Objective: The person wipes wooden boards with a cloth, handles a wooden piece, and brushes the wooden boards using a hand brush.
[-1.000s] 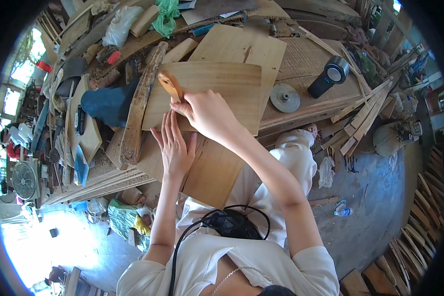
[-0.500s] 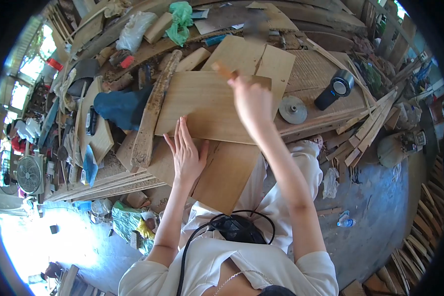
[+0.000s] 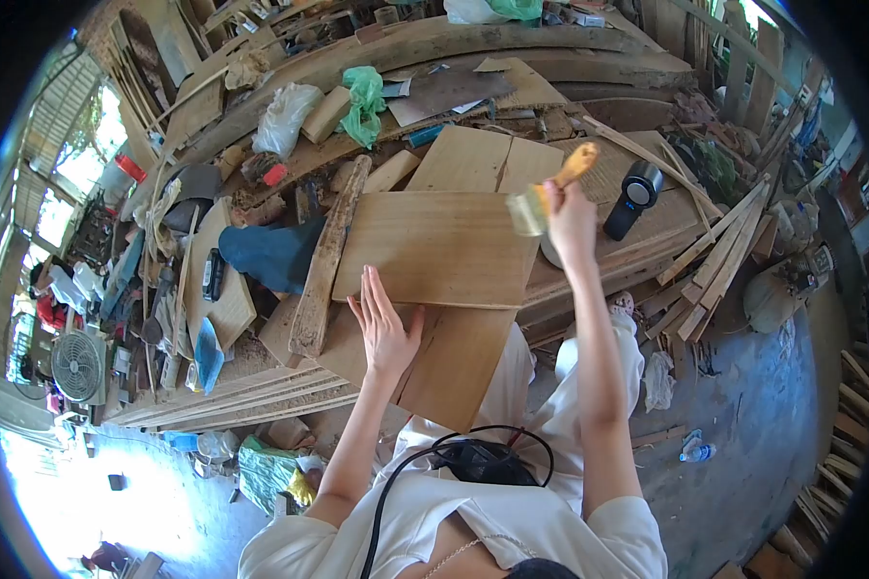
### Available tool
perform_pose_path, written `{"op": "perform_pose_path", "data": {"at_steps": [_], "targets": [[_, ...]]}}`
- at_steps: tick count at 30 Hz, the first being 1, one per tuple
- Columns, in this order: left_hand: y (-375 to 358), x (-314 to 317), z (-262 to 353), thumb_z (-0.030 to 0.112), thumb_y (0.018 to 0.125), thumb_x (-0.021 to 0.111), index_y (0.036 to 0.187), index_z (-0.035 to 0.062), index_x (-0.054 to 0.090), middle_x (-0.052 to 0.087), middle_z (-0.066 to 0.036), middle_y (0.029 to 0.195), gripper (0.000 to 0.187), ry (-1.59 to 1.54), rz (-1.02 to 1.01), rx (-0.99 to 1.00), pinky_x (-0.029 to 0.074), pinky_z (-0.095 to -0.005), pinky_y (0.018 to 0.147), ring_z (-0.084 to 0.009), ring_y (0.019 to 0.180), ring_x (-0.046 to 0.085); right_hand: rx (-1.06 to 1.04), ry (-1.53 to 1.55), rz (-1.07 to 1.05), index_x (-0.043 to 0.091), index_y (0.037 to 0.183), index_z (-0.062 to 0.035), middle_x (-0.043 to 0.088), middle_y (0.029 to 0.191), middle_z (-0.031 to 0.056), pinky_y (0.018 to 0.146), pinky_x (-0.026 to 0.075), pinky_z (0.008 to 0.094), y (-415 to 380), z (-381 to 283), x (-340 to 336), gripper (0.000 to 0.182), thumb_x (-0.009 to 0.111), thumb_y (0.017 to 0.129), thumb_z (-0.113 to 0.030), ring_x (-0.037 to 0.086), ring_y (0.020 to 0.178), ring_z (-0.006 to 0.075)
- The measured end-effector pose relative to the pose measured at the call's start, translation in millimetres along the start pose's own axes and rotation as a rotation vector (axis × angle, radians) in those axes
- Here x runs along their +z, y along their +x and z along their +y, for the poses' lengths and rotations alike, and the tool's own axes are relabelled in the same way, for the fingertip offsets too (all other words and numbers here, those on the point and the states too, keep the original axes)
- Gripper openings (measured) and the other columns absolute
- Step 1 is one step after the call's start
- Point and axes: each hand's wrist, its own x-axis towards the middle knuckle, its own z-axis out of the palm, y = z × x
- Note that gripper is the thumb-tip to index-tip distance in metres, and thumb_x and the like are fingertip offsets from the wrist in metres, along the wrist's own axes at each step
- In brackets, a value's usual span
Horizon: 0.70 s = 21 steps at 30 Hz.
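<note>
My right hand [image 3: 572, 217] is closed round a paintbrush [image 3: 577, 164] with a yellow-brown wooden handle. Its pale bristles, blurred by motion, point left and down over the right edge of a flat wooden board [image 3: 425, 241]. Spread fingers of my left hand [image 3: 388, 333] rest at the board's lower left edge, holding nothing. Under this board lies another wooden panel [image 3: 463, 362] that sticks out toward my lap, and more panels [image 3: 463, 154] show behind it. A grey metal disc beside the brush is mostly hidden by my right hand.
A black cylindrical device [image 3: 635, 201] stands on the planks at right. Left of the board lie a rough wood strip [image 3: 328, 261] and a dark blue cloth [image 3: 270, 256]. Green and white plastic bags [image 3: 363, 104] sit at the back. Scrap strips [image 3: 719, 265] jut out at right.
My right hand has swung to the right with the paintbrush, from over the board to its right edge. The view has shifted up a little; my left hand stays at the board's lower edge.
</note>
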Motion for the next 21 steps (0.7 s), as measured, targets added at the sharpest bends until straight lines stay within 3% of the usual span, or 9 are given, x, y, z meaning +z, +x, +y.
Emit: {"op": "perform_pose_path", "data": {"at_steps": [5,6,8,9,10,12,17,18,21], "targets": [[1,0,-2,0.027,0.081,0.064,0.143,-0.0054,0.005,0.020,-0.026,0.146,0.092,0.019,-0.032,-0.002,0.010,-0.0605,0.108,-0.0371,0.137,0.020,-0.119,-0.289,-0.046,0.056,0.095,-0.0036,0.062,0.063,0.0155,0.055,0.051,0.0458,-18,-11,6,0.031,0.046,0.095,-0.033,0.064,0.061,0.0344],[2,0,-2,0.028,0.081,0.064,0.143,-0.0055,0.006,0.020,-0.026,0.146,0.091,0.017,-0.040,-0.005,0.010,-0.0604,0.108,-0.0372,0.137,0.019,-0.248,-0.528,-0.096,0.056,0.092,-0.0056,0.060,0.057,0.0104,0.047,0.050,0.0378,-28,-23,16,0.027,0.047,0.095,-0.030,0.062,0.052,0.0248],[2,-1,-2,0.030,0.081,0.063,0.143,-0.0062,0.006,0.020,-0.026,0.146,0.091,0.012,-0.047,-0.015,0.009,-0.0602,0.109,-0.0373,0.137,0.019,-0.452,-0.362,-0.074,0.057,0.093,-0.0064,0.061,0.064,0.0069,0.035,0.042,0.0249,-48,-42,38,0.019,0.052,0.093,-0.025,0.057,0.046,0.0105],[1,-1,-2,0.031,0.081,0.063,0.143,-0.0068,0.006,0.019,-0.026,0.146,0.091,0.010,-0.046,-0.020,0.010,-0.0601,0.109,-0.0374,0.137,0.019,-0.375,-0.350,-0.251,0.056,0.095,-0.0054,0.061,0.068,0.0072,0.036,0.044,0.0261,-62,-67,39,0.021,0.051,0.093,-0.026,0.057,0.045,0.0120],[1,-1,-2,0.031,0.082,0.062,0.142,-0.0074,0.006,0.019,-0.026,0.146,0.092,0.010,-0.044,-0.025,0.010,-0.0600,0.109,-0.0374,0.137,0.019,-0.562,-0.307,-0.137,0.057,0.097,-0.0067,0.056,0.049,0.0070,0.037,0.044,0.0320,-76,-72,53,0.024,0.051,0.094,-0.030,0.058,0.041,0.0193],[-1,2,-4,0.033,0.082,0.062,0.142,-0.0086,0.006,0.019,-0.026,0.146,0.093,0.010,-0.033,-0.028,0.010,-0.0597,0.109,-0.0376,0.137,0.019,-0.622,-0.161,-0.244,0.058,0.093,-0.0063,0.055,0.048,0.0075,0.038,0.045,0.0343,-100,-95,69,0.023,0.052,0.094,-0.029,0.059,0.042,0.0230],[-1,5,-6,0.035,0.081,0.062,0.141,-0.0098,0.005,0.018,-0.027,0.146,0.094,0.023,-0.016,-0.029,0.010,-0.0591,0.109,-0.0377,0.137,0.019,-0.256,0.195,-0.623,0.062,0.090,-0.0019,0.063,0.063,0.0171,0.047,0.048,0.0372,-92,-100,73,0.031,0.053,0.093,-0.031,0.063,0.050,0.0283],[-1,3,-4,0.032,0.081,0.063,0.142,-0.0087,0.005,0.019,-0.027,0.146,0.094,0.003,-0.019,-0.040,0.010,-0.0596,0.109,-0.0379,0.137,0.020,-0.336,0.200,-0.551,0.062,0.089,-0.0014,0.063,0.062,0.0094,0.042,0.044,0.0284,-81,-89,66,0.033,0.049,0.095,-0.031,0.057,0.045,0.0155],[1,-4,0,0.028,0.080,0.065,0.143,-0.0071,0.004,0.019,-0.026,0.146,0.094,-0.005,-0.039,-0.032,0.010,-0.0599,0.109,-0.0386,0.137,0.020,-0.139,0.035,-0.317,0.062,0.088,0.0002,0.064,0.066,0.0144,0.051,0.048,0.0365,-36,-42,38,0.036,0.053,0.093,-0.034,0.064,0.057,0.0228]]}}
